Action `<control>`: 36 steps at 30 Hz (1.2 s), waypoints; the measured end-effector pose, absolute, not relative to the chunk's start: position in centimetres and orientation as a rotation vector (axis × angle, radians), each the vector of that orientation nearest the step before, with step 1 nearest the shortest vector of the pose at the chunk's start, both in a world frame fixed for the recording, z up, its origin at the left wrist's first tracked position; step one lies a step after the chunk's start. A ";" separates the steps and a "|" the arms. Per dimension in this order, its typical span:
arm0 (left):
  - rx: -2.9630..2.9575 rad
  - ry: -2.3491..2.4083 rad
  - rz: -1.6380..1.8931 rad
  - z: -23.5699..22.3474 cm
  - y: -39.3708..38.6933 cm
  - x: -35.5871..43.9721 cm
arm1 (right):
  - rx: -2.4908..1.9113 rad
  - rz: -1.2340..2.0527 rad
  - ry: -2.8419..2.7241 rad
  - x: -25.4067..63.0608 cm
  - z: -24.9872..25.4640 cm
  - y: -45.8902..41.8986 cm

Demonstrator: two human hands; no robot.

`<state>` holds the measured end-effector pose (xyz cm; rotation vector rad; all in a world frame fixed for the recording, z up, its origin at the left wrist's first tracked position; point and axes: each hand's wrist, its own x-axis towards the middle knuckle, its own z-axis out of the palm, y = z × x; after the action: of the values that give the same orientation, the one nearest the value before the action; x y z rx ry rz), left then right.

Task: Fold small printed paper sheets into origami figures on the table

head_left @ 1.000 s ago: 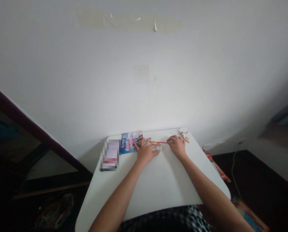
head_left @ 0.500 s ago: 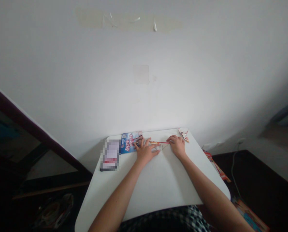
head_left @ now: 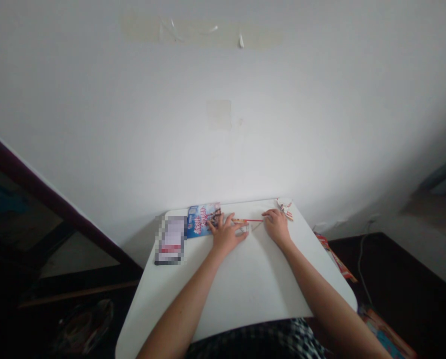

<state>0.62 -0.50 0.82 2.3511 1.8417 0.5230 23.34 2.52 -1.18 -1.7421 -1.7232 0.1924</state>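
Observation:
On the white table, a small piece of paper (head_left: 253,221) with a red edge and a patterned strip lies between my hands. My left hand (head_left: 226,235) is spread flat, its fingers apart, pressing on the paper's left part and overlapping a blue printed leaflet (head_left: 198,222). Bent and close together, the fingers of my right hand (head_left: 276,225) rest at the paper's right end. Its thumb is mostly hidden. Just beyond the right hand sits a white folded paper piece with orange-red stripes (head_left: 285,208).
A phone (head_left: 170,240), blurred out, lies left of the leaflet on the white table (head_left: 245,289). The wall (head_left: 223,159) meets the table's far edge. Printed packaging (head_left: 337,257) and a cable (head_left: 361,254) are low on the right.
My right hand has shifted slightly to the right along the paper, towards its end. My left hand stays in place.

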 end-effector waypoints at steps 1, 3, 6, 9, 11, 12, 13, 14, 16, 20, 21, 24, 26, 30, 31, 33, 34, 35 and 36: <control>2.356 1.846 0.531 0.8 -0.5 0.7 | -1.733 0.180 -1.736 23.4 -1.3 2.5; 2.367 1.856 0.551 0.7 -0.5 0.7 | -1.722 0.153 -1.771 23.3 -1.3 2.4; 2.379 1.854 0.570 0.7 -0.5 0.8 | -1.727 0.120 -1.824 23.0 -1.0 2.0; 2.363 1.855 0.566 0.7 -0.5 0.9 | -1.756 0.088 -1.838 22.6 -0.6 1.6; 2.347 1.861 0.554 0.7 -0.5 0.9 | -1.779 0.065 -1.856 22.3 -0.3 1.4; 2.340 1.864 0.547 0.7 -0.4 0.9 | -1.791 0.054 -1.866 22.2 -0.2 1.3; 2.333 1.869 0.539 0.7 -0.4 0.9 | -1.804 0.043 -1.874 22.1 -0.1 1.2; 2.326 1.876 0.529 0.8 -0.4 0.9 | -1.816 0.032 -1.877 22.1 0.0 1.2; 2.318 1.889 0.510 0.8 -0.4 0.9 | -1.827 0.018 -1.882 22.0 0.1 1.1; 2.320 1.894 0.493 1.0 -0.5 1.0 | -1.812 0.018 -1.879 21.8 0.1 0.9; 2.318 1.893 0.489 1.1 -0.5 1.0 | -1.806 0.021 -1.879 21.8 0.1 0.8; 2.311 1.895 0.493 1.0 -0.5 0.9 | -1.797 0.023 -1.887 21.7 -0.1 0.7; 2.322 1.889 0.515 0.9 -0.4 0.9 | -1.793 0.022 -1.903 21.6 -0.2 0.6; 2.334 1.885 0.534 0.7 -0.4 0.9 | -1.768 0.025 -1.943 21.2 -0.5 0.3; 2.330 1.888 0.528 0.7 -0.4 0.9 | -1.763 0.024 -1.949 21.2 -0.5 0.3; 2.317 1.891 0.513 0.8 -0.4 0.9 | -1.760 0.012 -1.958 21.1 -0.5 0.1; 2.312 1.888 0.507 0.9 -0.4 0.9 | -1.759 0.002 -1.961 21.0 -0.5 0.1; 2.309 1.882 0.503 1.0 -0.4 0.9 | -1.756 -0.009 -1.966 21.0 -0.5 0.0; 2.307 1.875 0.499 1.0 -0.4 0.9 | -1.755 -0.017 -1.969 21.0 -0.4 0.0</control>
<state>0.86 -0.42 1.05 2.3072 1.8747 0.4989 21.00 0.02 -0.44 -1.7549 -1.9688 -0.0174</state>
